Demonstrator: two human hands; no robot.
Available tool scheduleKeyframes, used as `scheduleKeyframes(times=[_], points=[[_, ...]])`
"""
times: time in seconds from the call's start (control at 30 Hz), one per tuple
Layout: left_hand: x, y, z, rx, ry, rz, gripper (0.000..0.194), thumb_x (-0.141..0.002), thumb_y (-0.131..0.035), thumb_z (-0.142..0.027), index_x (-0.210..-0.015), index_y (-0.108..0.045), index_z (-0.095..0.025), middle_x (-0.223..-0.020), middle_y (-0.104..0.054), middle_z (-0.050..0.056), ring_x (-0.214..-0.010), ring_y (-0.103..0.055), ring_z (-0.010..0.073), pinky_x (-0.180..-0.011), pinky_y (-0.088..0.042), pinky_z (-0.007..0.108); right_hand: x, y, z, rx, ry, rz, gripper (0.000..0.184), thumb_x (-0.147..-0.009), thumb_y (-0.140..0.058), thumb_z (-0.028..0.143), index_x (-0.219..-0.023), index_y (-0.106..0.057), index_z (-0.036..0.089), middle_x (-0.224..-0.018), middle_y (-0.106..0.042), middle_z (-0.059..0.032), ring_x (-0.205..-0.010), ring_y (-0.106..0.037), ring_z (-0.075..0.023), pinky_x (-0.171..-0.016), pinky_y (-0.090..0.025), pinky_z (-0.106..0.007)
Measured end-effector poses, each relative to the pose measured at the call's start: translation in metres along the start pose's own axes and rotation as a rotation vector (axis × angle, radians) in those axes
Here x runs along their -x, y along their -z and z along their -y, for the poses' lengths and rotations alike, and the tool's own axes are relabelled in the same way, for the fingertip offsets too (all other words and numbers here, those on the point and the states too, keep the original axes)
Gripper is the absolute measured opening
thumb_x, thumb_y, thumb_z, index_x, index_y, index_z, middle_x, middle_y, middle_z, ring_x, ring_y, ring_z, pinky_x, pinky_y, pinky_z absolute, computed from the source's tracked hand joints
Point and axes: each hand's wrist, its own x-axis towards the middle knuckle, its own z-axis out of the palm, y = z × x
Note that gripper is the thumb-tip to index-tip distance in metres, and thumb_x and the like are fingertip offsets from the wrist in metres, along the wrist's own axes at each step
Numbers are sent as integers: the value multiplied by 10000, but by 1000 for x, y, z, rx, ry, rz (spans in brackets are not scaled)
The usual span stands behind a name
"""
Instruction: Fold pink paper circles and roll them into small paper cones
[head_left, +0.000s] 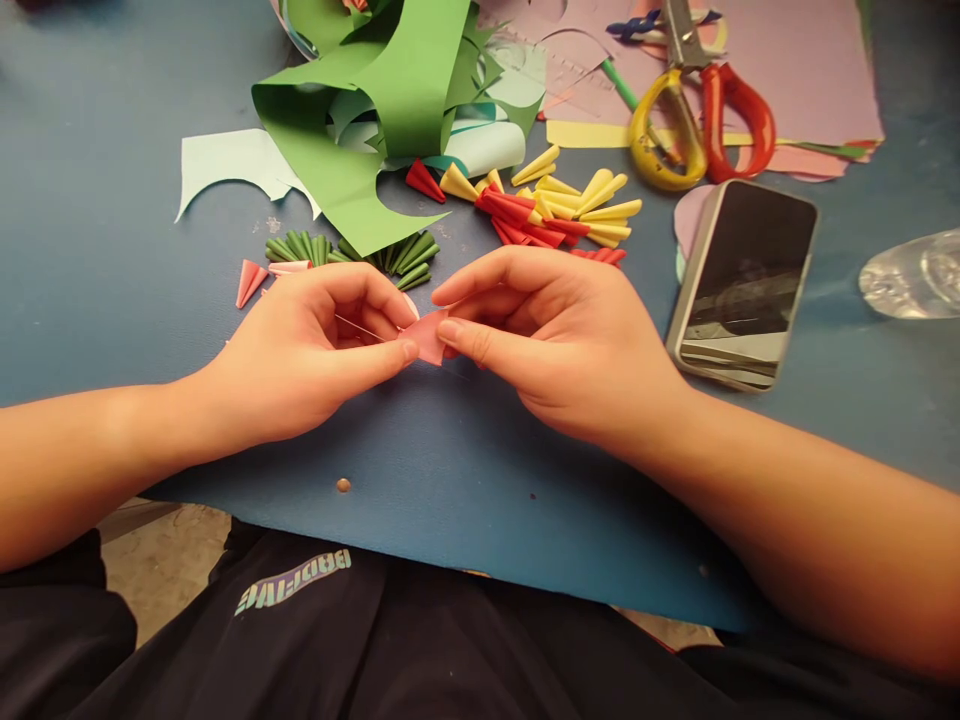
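Two hands, left hand (300, 350) and right hand (555, 345), pinching one pink paper piece (429, 335), one scissors (694, 105), one phone (742, 280)

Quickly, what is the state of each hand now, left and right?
Left hand: closed, pinching the small pink paper piece between thumb and fingers.
Right hand: closed, pinching the same pink piece from the other side.

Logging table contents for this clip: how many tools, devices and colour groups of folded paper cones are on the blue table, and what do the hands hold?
Scissors: 1
Phone: 1
Cone groups by colour: 4 (green cones, red cones, yellow cones, pink cones)
Pink paper piece, pinched between left hand and right hand: 1
Total: 7
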Motion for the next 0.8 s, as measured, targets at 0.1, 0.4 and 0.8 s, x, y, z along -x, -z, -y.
scheduleKeyframes(times=[0.1,0.4,0.8], points=[[0,1,0,-5,25,-3,200,-824,-873,-320,-898,-734,-196,-804,-797,25,-721,-740,176,-594,-578,264,0,-2,-1,3,12,-18,115,-848,-806,138,-897,-726,205,-861,-810,-17,-771,-788,-188,-737,-686,-324],[0,1,-3,-177,-114,57,79,-883,-739,-243,-827,-714,-195,-741,-692,3,-666,-624,131,-580,-501,261,8,-4,-2,231,156,-31,130,-908,-717,115,-986,-677,210,-931,-795,-31,-840,-784,-198,-736,-654,-322],[0,5,0,-345,-242,-1,183,-900,-758,-378,-799,-690,-241,-806,-689,38,-711,-619,184,-610,-478,341,12,-6,0,320,173,-7,202,-907,-786,248,-915,-585,231,-865,-761,-16,-774,-746,-191,-709,-624,-322]])
